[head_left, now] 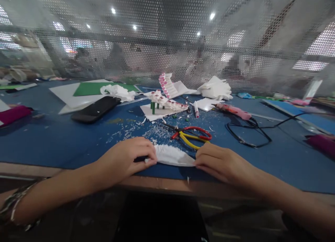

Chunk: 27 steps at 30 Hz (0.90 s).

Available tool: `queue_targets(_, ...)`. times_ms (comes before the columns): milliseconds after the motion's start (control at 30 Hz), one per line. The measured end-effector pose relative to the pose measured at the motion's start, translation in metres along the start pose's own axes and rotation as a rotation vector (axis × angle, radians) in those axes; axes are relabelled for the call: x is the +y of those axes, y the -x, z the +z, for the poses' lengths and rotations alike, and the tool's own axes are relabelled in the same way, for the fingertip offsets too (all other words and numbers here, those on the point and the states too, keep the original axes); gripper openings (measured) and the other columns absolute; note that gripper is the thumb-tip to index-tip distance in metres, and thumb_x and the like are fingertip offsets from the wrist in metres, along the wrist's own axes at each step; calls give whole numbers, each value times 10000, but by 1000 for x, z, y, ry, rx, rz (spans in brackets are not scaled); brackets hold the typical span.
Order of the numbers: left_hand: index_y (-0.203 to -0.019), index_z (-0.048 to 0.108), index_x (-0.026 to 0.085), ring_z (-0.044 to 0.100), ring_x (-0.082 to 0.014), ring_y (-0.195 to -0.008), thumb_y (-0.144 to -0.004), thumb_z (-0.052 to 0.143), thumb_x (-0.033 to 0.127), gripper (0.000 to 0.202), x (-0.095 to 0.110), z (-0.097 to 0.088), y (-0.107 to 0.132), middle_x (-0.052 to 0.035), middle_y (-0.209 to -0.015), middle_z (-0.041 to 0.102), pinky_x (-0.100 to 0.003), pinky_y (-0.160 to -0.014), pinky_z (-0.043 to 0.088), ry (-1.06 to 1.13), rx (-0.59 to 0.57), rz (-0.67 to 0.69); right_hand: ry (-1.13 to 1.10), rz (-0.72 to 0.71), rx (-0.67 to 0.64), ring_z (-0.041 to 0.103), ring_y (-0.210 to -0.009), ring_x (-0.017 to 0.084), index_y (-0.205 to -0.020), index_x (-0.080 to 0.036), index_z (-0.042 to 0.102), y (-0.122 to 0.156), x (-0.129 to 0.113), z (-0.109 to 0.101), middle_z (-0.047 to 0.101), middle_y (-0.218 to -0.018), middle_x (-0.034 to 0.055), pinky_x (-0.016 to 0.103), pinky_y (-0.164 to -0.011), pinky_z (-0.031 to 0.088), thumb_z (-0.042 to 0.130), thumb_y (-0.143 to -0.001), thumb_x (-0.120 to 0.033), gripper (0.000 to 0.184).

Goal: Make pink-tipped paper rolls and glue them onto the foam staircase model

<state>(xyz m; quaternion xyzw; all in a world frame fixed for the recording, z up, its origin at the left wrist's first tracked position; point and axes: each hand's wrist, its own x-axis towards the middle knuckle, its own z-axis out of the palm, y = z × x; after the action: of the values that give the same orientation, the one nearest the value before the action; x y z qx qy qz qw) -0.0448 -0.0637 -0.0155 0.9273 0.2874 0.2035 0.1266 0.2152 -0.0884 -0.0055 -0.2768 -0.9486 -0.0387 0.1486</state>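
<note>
A white strip of paper or thin foam [174, 155] with a ruffled upper edge stretches between my hands, low over the table's front edge. My left hand [136, 153] pinches its left end between thumb and fingers. At the other end, the fingertips of my right hand [218, 160] are closed on the strip's tapered tip. Just beyond lie scissors [190, 134] with one red and one yellow handle, their blades pointing away to the left. The yellow handle comes close to my right fingers. White scraps [141, 130] are strewn behind the strip.
Farther back stands a white piece with red dots on green pegs [159, 104]. A black phone [96, 109] lies left, near green sheets [90, 89]. To the right are a marker [196, 109], a pink corded tool [232, 111] and its looped black cable [248, 144]. Perforated mesh [157, 43] rises behind.
</note>
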Motion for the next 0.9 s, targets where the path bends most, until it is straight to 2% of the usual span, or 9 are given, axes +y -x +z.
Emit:
queue_targets(233, -662, 598, 180, 567, -130, -734, -791, 473, 272, 202, 3, -3, -2, -2, -741, 644, -229, -681, 428, 0, 43, -122, -193, 194, -16, 497, -691, 108, -705, -150, 509, -2, -2, -1, 553, -728, 39, 212, -642, 424, 387, -853, -184, 196)
queue_targets(400, -622, 552, 169, 549, -135, -690, -772, 460, 279, 208, 5, -4, -4, -3, -706, 608, -234, -630, 407, -71, 39, -209, -164, 257, -18, 474, -677, 119, -666, -157, 470, -3, -4, 3, 525, -715, 39, 238, -636, 418, 381, -846, -191, 203)
queue_targets(567, -637, 531, 164, 529, -139, -674, -741, 480, 250, 145, 7, -4, -7, 2, -697, 571, -231, -590, 380, -116, -16, -279, -103, 318, -16, 480, -684, 122, -644, -158, 460, 1, -6, 4, 522, -736, 44, 244, -634, 421, 422, -821, -188, 184)
queue_targets(667, -667, 537, 165, 530, -131, -703, -755, 483, 255, 136, 5, -4, -7, 2, -734, 567, -227, -622, 389, -70, -30, -223, -18, 302, -24, 493, -689, 134, -665, -158, 482, 5, -2, 1, 531, -743, 49, 262, -636, 432, 403, -830, -189, 185)
queue_targets(767, -706, 549, 168, 536, -121, -762, -766, 475, 195, 98, 4, -2, -7, -8, -826, 576, -217, -669, 390, -40, 1, -85, 124, 264, -4, 513, -723, 164, -709, -151, 518, 6, 1, -4, 549, -765, 67, 306, -657, 446, 384, -835, -194, 188)
queue_targets(900, -727, 554, 180, 532, -150, -820, -795, 439, 173, 134, 10, 5, -9, -18, -921, 608, -272, -717, 349, -230, 117, 176, 198, 142, 72, 526, -809, 195, -923, -123, 546, -5, -11, -4, 592, -842, 92, 328, -690, 447, 448, -814, -244, 190)
